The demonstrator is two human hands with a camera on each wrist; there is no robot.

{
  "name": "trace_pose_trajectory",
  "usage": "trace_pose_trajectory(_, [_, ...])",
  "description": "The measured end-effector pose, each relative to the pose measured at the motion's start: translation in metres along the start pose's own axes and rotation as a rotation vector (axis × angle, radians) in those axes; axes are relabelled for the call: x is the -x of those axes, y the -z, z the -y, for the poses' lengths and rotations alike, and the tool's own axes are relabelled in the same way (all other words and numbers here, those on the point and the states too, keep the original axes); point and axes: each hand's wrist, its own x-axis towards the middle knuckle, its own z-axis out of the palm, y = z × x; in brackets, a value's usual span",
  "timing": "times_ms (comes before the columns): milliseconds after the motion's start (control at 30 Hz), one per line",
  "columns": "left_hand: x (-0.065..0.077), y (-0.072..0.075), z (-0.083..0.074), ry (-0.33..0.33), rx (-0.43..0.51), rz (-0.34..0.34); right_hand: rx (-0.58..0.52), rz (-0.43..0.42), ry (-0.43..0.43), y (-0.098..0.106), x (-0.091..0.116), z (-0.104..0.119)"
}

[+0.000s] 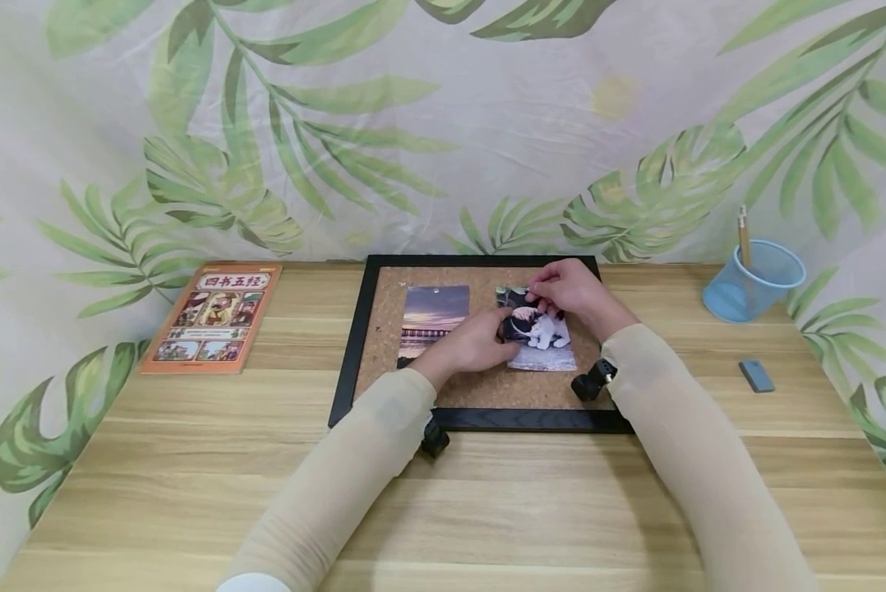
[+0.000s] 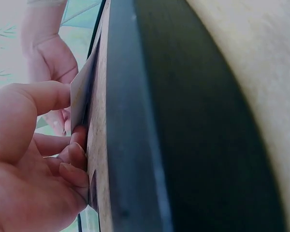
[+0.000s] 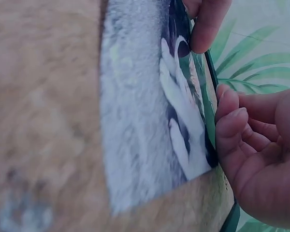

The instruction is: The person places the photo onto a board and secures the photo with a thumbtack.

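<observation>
A photo of a black-and-white puppy and a white kitten (image 1: 550,355) lies on the framed corkboard (image 1: 443,395). My left hand (image 1: 476,341) pinches its left side. In the left wrist view that photo (image 2: 81,99) stands slightly off the cork, beside the fingers of my left hand (image 2: 34,154). At the photo's top edge is my right hand (image 1: 572,292). In the right wrist view, the thumb and index fingertips of my right hand (image 3: 261,140) come together; anything between them is hidden. A sunset photo (image 1: 436,308) with a small pin at its top sits left, partly behind my left hand.
An orange book (image 1: 214,316) lies at the left of the wooden table (image 1: 487,510). Toward the right stand a blue mesh pen cup (image 1: 746,284) with pencils and a small grey-blue block (image 1: 756,376). A leaf-patterned cloth (image 1: 384,148) hangs behind the board.
</observation>
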Motion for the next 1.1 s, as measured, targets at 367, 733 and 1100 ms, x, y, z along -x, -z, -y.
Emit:
trace_pose_trajectory(367, [-0.003, -0.004, 0.002, -0.012, -0.013, -0.016, 0.033, -0.029, -0.081, -0.004, -0.013, 0.002])
trace_pose_trajectory(733, [-0.006, -0.005, 0.007, -0.006, -0.036, -0.016, 0.08, -0.035, -0.154, -0.007, -0.018, 0.011])
trace_pose_trajectory(1100, [-0.001, -0.005, 0.003, -0.005, -0.014, -0.019, 0.032, -0.009, -0.225, -0.003, -0.02, 0.013])
